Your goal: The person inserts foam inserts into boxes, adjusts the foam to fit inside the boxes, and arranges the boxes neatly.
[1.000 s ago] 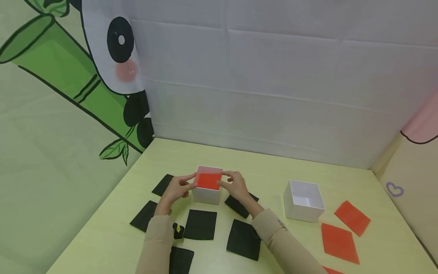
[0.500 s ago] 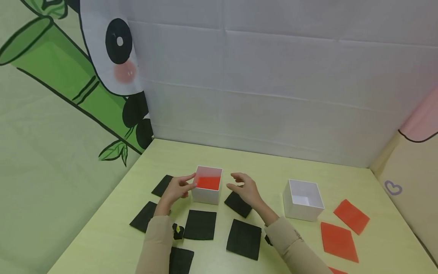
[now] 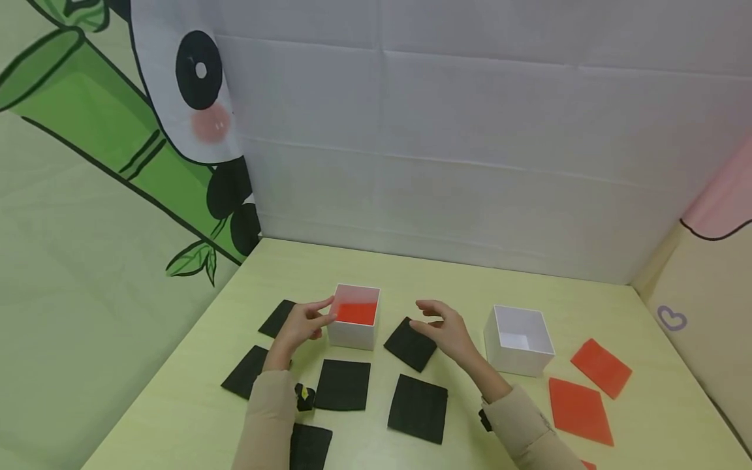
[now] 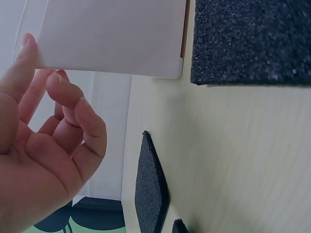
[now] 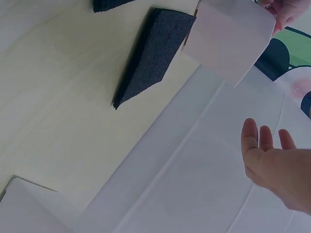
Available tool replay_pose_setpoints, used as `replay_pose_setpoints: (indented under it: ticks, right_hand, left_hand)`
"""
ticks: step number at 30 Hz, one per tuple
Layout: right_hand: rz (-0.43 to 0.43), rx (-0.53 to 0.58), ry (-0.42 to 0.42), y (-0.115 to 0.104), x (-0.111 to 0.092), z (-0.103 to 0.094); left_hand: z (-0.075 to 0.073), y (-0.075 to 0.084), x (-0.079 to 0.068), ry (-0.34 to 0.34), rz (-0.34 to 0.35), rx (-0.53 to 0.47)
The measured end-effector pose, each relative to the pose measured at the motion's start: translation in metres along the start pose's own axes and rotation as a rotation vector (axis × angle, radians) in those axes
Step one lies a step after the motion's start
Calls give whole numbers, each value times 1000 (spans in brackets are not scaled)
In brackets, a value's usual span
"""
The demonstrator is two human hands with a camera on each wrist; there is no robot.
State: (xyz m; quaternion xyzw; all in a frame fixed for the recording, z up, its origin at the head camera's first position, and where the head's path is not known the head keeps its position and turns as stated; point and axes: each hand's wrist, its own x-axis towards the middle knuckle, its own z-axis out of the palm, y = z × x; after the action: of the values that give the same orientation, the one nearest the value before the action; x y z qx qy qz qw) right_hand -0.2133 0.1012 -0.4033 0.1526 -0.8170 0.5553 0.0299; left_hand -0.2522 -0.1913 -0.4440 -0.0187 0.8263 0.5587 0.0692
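I saw the left hand [image 3: 302, 326] pinching the white box [image 3: 351, 337] with red inside, likely for steadiness, the right hand [image 3: 449, 331] loose and empty.

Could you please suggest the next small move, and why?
Perhaps the right hand should reach for the farthest-back loose red square: that hand holds nothing, while the left hand pinches the left white box, where a red piece lies.

No text is legible; the yellow mark [image 3: 305, 393] seems too small.
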Motion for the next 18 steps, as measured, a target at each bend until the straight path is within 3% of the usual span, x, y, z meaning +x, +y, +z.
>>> replay_pose_setpoints:
  ticks: [6, 9, 18]
  right_hand:
    - [40, 5, -18, -11, -16, -11]
    - [22, 15, -22, 5, -20, -14]
    - [-27, -3, -17, 12, -39, -26]
  left_hand:
    - [1, 0, -1, -1, 6, -1]
    - [0, 1, -1, -9, 15, -2]
    - [0, 0, -2, -12, 24, -5]
